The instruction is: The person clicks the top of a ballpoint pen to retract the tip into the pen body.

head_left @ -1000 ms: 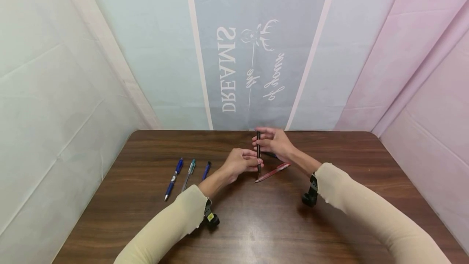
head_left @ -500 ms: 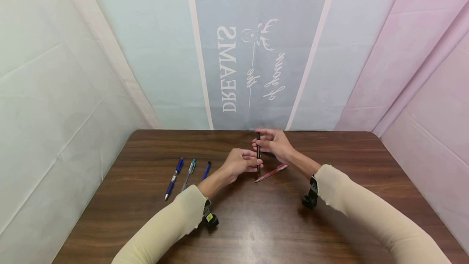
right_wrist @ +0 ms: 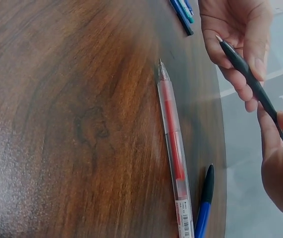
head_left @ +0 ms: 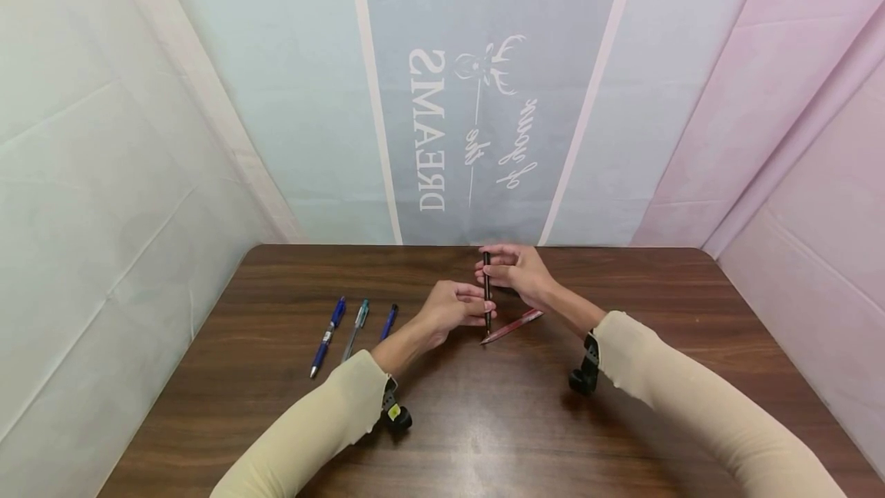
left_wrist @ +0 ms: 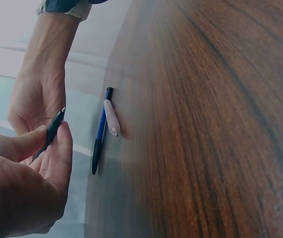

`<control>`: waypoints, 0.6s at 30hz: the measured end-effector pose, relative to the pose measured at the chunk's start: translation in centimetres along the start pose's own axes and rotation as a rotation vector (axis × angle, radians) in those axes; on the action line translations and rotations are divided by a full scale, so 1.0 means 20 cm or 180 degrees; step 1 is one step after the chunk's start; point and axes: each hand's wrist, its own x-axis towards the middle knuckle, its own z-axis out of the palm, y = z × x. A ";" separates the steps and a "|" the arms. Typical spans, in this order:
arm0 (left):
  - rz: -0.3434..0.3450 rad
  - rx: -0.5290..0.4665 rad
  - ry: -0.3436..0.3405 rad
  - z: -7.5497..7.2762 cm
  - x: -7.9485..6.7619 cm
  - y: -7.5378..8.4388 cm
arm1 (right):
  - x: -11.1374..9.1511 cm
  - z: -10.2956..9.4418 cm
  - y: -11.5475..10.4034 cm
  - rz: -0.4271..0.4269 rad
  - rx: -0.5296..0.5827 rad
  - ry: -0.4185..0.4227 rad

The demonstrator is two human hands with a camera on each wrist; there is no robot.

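Note:
Both hands hold a slim black pen (head_left: 487, 283) above the table, one end toward the back and its tip toward the person. My left hand (head_left: 449, 312) pinches it near the tip between thumb and fingers. Farther up, my right hand (head_left: 522, 273) grips the other end between thumb and fingertips. The right wrist view shows the pale tip of the black pen (right_wrist: 250, 79) bare, pointing past the left fingers. Below the hands lies a clear pen with red ink (right_wrist: 173, 139). Beside it is a blue pen with a black grip (right_wrist: 205, 201), hidden by the right hand in the head view.
To the left of the left hand, a blue pen (head_left: 328, 338), a clear pen with a teal top (head_left: 357, 325) and another blue pen (head_left: 389, 321) lie roughly side by side on the brown wooden table (head_left: 484, 429). A printed cloth (head_left: 470, 175) hangs behind the table's back edge.
The right hand and the black pen's upper end have come very slightly toward the person. A bit of blue pen visible beside the right hand is now covered. Both grips look the same.

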 end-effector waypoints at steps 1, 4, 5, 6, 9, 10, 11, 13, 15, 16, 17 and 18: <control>-0.0007 -0.0002 0.0001 0.00 0.00 0.00 | 0.00 0.00 0.00 -0.0003 -0.0001 -0.0014; -0.0034 0.0000 0.0006 0.00 0.00 0.00 | 0.00 0.00 0.00 -0.0003 -0.0002 -0.0046; -0.0041 -0.0003 0.0009 0.00 0.00 0.00 | 0.00 0.00 0.00 -0.0007 -0.0010 -0.0059; -0.0044 -0.0008 0.0011 0.00 0.00 0.00 | 0.00 0.00 0.00 -0.0004 -0.0003 -0.0066; -0.0059 -0.0036 0.0012 -0.01 0.00 -0.01 | 0.00 0.00 0.00 -0.0003 -0.0002 -0.0074; -0.0059 -0.0041 0.0010 -0.01 0.00 -0.01 | 0.00 0.00 0.00 0.0000 -0.0003 -0.0070; -0.0058 -0.0041 0.0013 -0.01 0.00 -0.01 | 0.00 0.00 0.00 0.0004 0.0000 -0.0063; -0.0065 -0.0046 0.0012 -0.01 0.00 -0.01 | 0.00 0.01 0.00 0.0010 0.0007 -0.0046; -0.0066 -0.0047 0.0010 -0.01 0.00 -0.01 | 0.00 0.01 0.00 0.0015 0.0032 -0.0027; -0.0067 -0.0045 0.0013 -0.01 0.00 -0.01 | 0.00 0.01 0.00 0.0022 0.0045 -0.0017; -0.0063 -0.0038 0.0015 -0.02 0.00 -0.01 | 0.00 0.01 0.00 0.0026 0.0056 -0.0013; -0.0060 -0.0036 0.0008 -0.02 -0.01 -0.01 | 0.00 0.01 0.01 0.0035 0.0080 -0.0005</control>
